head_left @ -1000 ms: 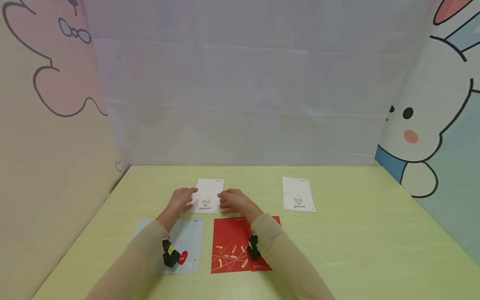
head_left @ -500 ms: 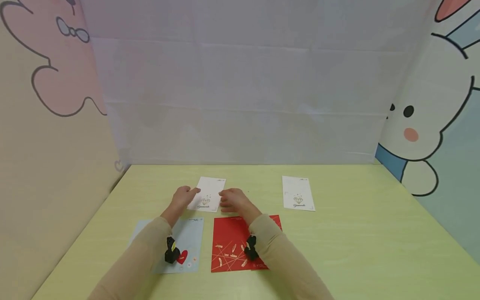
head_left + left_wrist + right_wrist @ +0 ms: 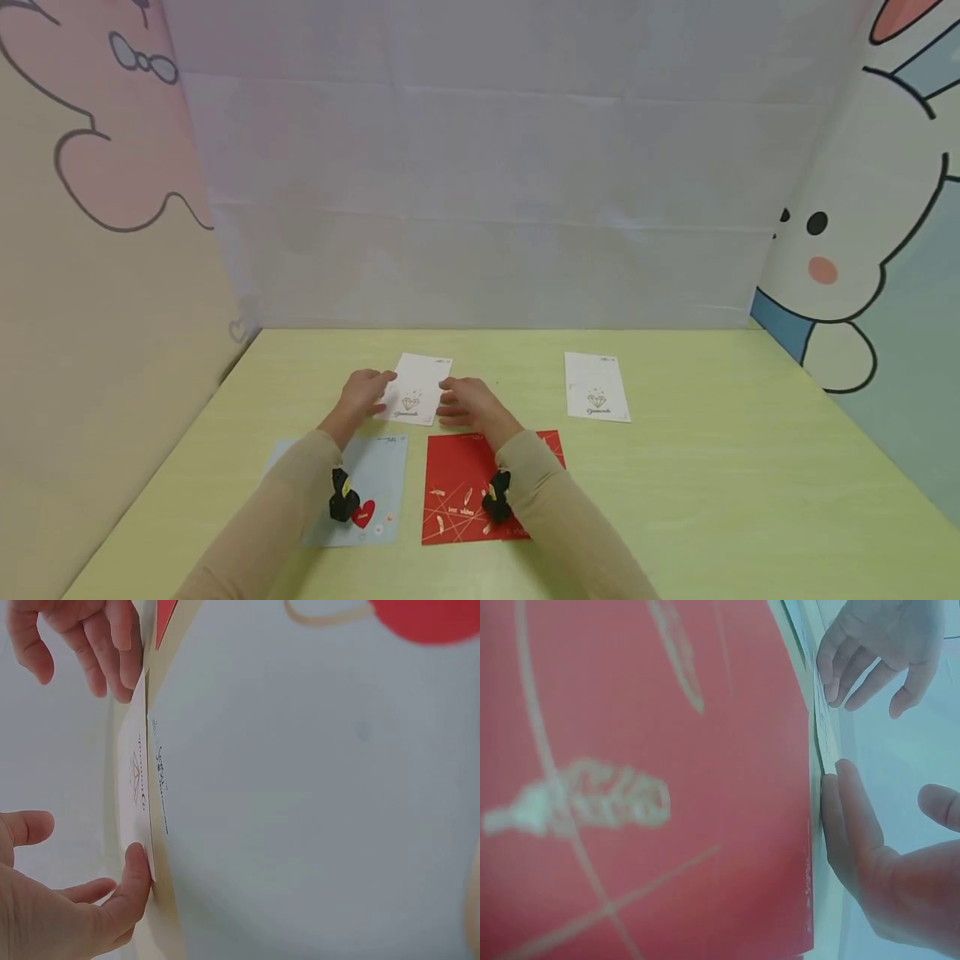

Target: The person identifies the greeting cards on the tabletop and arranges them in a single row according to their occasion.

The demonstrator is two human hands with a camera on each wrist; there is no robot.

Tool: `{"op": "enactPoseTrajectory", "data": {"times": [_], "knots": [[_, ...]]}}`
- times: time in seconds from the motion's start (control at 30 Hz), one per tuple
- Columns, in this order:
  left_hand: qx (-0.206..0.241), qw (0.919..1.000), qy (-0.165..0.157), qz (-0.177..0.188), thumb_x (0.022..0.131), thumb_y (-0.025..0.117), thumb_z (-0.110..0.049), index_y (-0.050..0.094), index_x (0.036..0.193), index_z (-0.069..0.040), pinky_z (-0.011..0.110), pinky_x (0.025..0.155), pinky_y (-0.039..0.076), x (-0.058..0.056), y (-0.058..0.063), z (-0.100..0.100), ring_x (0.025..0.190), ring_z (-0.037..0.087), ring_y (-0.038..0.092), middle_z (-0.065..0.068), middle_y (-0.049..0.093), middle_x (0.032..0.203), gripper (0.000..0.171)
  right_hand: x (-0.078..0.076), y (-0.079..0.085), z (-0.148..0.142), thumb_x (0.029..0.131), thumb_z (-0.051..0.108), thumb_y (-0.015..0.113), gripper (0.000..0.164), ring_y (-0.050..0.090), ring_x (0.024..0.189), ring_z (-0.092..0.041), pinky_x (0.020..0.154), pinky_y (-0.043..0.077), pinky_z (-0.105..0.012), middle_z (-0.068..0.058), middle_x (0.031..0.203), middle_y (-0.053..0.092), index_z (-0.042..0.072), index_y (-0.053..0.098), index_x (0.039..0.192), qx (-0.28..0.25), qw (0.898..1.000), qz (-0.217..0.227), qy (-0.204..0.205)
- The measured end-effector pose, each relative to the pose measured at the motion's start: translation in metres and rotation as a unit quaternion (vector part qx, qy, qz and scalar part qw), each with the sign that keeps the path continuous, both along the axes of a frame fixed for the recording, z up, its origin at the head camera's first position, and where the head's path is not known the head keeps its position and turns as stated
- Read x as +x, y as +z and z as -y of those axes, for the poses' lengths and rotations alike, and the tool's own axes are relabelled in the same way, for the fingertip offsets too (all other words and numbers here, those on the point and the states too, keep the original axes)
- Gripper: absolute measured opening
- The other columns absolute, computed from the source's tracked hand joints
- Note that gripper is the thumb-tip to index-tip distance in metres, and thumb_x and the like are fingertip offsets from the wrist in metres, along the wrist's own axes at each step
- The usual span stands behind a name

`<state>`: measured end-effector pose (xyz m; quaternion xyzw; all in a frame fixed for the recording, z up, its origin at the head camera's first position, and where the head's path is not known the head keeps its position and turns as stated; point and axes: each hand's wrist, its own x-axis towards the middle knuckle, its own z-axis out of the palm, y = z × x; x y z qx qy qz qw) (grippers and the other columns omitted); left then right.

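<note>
A white card (image 3: 412, 387) printed with a gold diamond lies slightly turned on the table between the hands. At its left edge is my left hand (image 3: 358, 398); in the left wrist view a fingertip (image 3: 136, 855) touches the card while the thumb stands apart. My right hand (image 3: 472, 408) is at the card's right edge, its fingers relaxed and the fingertips (image 3: 845, 769) touching or very near that edge. Below the forearms lie a light blue card (image 3: 375, 467) with a red heart and a red card (image 3: 453, 467) with gold feathers, each partly covered by a sleeve.
A second white diamond card (image 3: 597, 387) lies farther right on the pale green table (image 3: 720, 467). A white cloth (image 3: 495, 208) hangs along the table's back edge. Walls with cartoon drawings flank both sides.
Between my hands, the white card has turned slightly clockwise, its near end shifting left. My left hand shifted slightly, its thumb reaching over the card and drawing back. The other cards stay put.
</note>
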<state>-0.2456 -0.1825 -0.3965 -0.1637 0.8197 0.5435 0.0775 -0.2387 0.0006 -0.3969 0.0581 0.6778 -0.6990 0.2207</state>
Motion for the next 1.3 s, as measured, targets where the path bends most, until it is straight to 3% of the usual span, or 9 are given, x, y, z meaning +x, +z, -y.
{"op": "enactPoseTrajectory", "data": {"times": [0.27,0.6,0.8,1.07,1.3], "knots": [[0.006,1.0000,0.001,-0.007,0.090,0.046,-0.024,0.034,0.127,0.010,0.037,0.084,0.042,0.002,0.000,0.002,0.113,0.036,0.038,0.024,0.037,0.127,0.052,-0.002,0.000,0.002,0.087,0.018,0.052,0.046,0.057,0.091,-0.030,0.066,0.050,-0.033,-0.021,0.109,0.052,-0.004,0.040,0.125,-0.020,0.999,0.016,-0.020],[-0.018,0.9994,-0.017,-0.023,0.090,0.046,-0.023,0.033,0.128,0.011,0.037,0.084,0.042,0.008,-0.002,0.001,0.113,0.033,0.037,0.025,0.034,0.129,0.052,-0.002,-0.003,0.007,0.089,0.013,0.050,0.046,0.055,0.097,-0.030,0.077,0.047,-0.034,-0.021,0.117,0.047,-0.005,0.035,0.129,-0.028,0.999,-0.007,0.014],[-0.036,0.9984,-0.021,-0.039,0.090,0.047,-0.023,0.035,0.127,0.010,0.034,0.079,0.045,0.009,-0.003,-0.001,0.114,0.033,0.037,0.024,0.035,0.130,0.051,0.003,0.002,0.009,0.086,0.016,0.051,0.042,0.049,0.103,-0.031,0.080,0.045,-0.036,-0.017,0.121,0.046,-0.003,0.044,0.123,0.034,0.998,-0.019,-0.047],[-0.041,0.9977,-0.028,-0.045,0.090,0.046,-0.023,0.035,0.127,0.010,0.038,0.082,0.043,0.009,-0.001,-0.004,0.114,0.034,0.038,0.025,0.037,0.128,0.051,0.002,0.007,0.006,0.086,0.019,0.051,0.051,0.055,0.095,-0.028,0.070,0.049,-0.031,-0.020,0.131,0.035,-0.001,0.035,0.130,0.016,0.998,0.014,-0.051],[-0.024,0.9985,-0.029,-0.041,0.091,0.046,-0.023,0.034,0.128,0.009,0.039,0.083,0.043,0.009,-0.002,-0.004,0.116,0.035,0.036,0.024,0.036,0.129,0.051,-0.002,0.000,0.010,0.085,0.013,0.051,0.041,0.054,0.083,-0.022,0.068,0.049,-0.031,-0.018,0.113,0.047,-0.003,0.044,0.122,-0.014,0.999,0.020,-0.046]]}}
